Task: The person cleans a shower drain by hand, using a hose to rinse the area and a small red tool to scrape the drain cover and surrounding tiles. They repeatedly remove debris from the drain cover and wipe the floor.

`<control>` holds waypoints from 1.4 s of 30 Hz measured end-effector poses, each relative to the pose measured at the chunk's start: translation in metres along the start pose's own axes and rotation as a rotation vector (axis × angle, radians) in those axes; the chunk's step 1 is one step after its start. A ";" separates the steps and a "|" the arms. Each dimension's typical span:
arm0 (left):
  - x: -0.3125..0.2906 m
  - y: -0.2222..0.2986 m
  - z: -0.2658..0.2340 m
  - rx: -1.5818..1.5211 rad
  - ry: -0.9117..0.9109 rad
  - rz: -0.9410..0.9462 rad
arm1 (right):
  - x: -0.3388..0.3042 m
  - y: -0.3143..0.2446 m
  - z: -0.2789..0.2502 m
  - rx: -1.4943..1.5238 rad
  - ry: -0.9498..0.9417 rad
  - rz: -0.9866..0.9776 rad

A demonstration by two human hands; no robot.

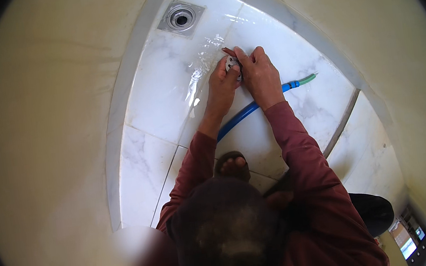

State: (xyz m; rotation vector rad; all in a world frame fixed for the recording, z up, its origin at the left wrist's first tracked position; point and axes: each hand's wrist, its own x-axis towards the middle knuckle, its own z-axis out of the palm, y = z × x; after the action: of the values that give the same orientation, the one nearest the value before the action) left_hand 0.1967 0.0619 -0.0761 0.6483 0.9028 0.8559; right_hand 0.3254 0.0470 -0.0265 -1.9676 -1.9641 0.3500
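Note:
My left hand [222, 87] is closed on a small pale grey metal piece with dark holes [232, 66], its thumb lying across the front. Close beside it, my right hand [261, 77] has its fingers pinched together at the piece's upper right edge. A thin reddish-brown strip [228, 52] sticks out to the left from the right fingertips; its kind is unclear. Below the wrists a blue hose [242, 115] runs across the tiles and ends on the right in a short green hose piece [306, 79], joined with a clamp.
A square metal floor drain [181, 19] sits in the far corner of the wet white marbled tiles [151, 98]. Cream walls [54, 125] close in on both sides. A raised tile edge [343, 121] runs along the right. My sandalled foot [232, 166] stands near the hose.

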 end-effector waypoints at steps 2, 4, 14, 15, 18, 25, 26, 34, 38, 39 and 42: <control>0.000 0.001 0.006 -0.054 0.026 0.012 | 0.006 0.009 0.004 -0.083 0.028 0.064; -0.001 0.003 0.014 -0.104 0.040 0.022 | 0.012 0.026 0.005 -0.184 0.080 0.164; -0.003 0.003 0.012 -0.162 0.010 0.095 | 0.008 0.039 -0.007 -0.043 0.057 0.188; -0.002 0.005 0.009 -0.218 0.002 0.076 | 0.010 0.042 -0.006 -0.035 0.055 0.160; -0.002 0.011 0.003 -0.307 -0.013 0.042 | 0.012 0.049 -0.009 0.089 0.029 0.146; -0.013 0.037 0.021 -0.148 0.031 0.106 | 0.013 0.021 -0.058 1.020 -0.127 0.450; -0.013 0.037 0.024 -0.131 0.028 0.104 | 0.011 0.019 -0.058 0.981 -0.152 0.429; -0.007 0.047 0.017 -0.002 -0.038 0.109 | 0.010 0.011 -0.080 1.128 -0.361 0.414; -0.013 0.054 0.013 0.023 -0.115 0.080 | 0.009 0.011 -0.089 1.114 -0.245 0.451; -0.014 0.056 0.017 -0.001 -0.117 0.079 | 0.007 0.011 -0.088 1.092 -0.211 0.437; -0.017 0.058 0.029 -0.076 -0.111 0.067 | 0.000 0.010 -0.080 0.574 -0.090 0.078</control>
State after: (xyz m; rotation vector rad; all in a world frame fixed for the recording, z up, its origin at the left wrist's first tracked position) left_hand 0.1952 0.0736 -0.0101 0.6559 0.7486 0.9007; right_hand 0.3664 0.0421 0.0422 -1.6700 -1.5945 0.9198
